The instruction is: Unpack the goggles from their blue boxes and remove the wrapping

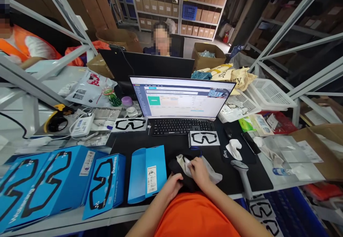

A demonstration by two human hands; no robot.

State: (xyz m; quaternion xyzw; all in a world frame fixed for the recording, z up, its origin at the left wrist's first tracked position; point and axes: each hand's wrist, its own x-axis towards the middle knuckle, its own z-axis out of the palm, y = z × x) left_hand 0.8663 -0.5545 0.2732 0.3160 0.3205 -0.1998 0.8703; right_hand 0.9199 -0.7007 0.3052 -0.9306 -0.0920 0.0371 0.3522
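Note:
At the front edge of the desk, my left hand (173,186) is closed on the near side of a dark, soft-looking black item (175,166); its exact kind is hard to make out. My right hand (198,172) has its fingers bent together on a crumpled translucent plastic bag (214,172), which lies over and beside the black item. To the left lies an opened blue box (157,171) with a white label. A white box with a glasses picture (204,138) rests just beyond my hands.
Blue glasses boxes (104,183) stand at the left. A keyboard (182,127) and monitor (182,99) are ahead. At the right lie a barcode scanner (242,176), a phone (251,143) and white baskets (270,94). A person (160,44) sits behind the monitors.

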